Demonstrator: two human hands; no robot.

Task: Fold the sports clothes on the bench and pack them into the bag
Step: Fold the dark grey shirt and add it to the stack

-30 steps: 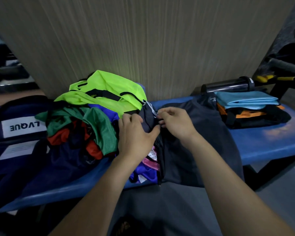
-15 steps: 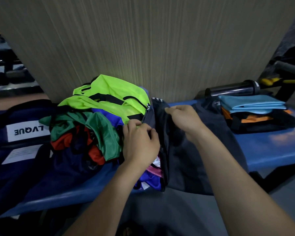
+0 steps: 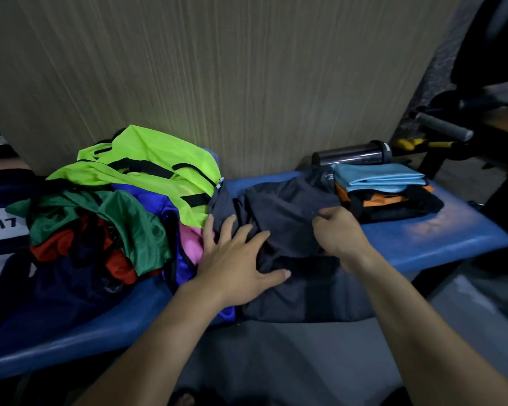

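Note:
A dark grey garment [image 3: 288, 212] lies spread across the middle of the blue bench [image 3: 423, 238], its lower part hanging over the front edge. My left hand [image 3: 235, 259] presses flat on its left side with fingers spread. My right hand [image 3: 335, 230] pinches the cloth near its right edge. To the left is a loose heap of clothes: a neon yellow-green vest [image 3: 147, 168] on top, a green shirt [image 3: 129, 227], red, purple and pink pieces. A navy bag [image 3: 3, 230] with a white label sits at the far left.
A folded stack [image 3: 384, 191] with a light blue piece on top, orange and black below, rests on the bench's right end. A dark metal bottle [image 3: 349, 153] lies behind it against the wood-grain wall. Gym equipment with a padded bar [image 3: 443, 128] stands at the right.
The dark garment has been pulled rightward and laid flat on the bench. My left hand went from gripping its top to pressing it flat; my right hand moved right along the cloth.

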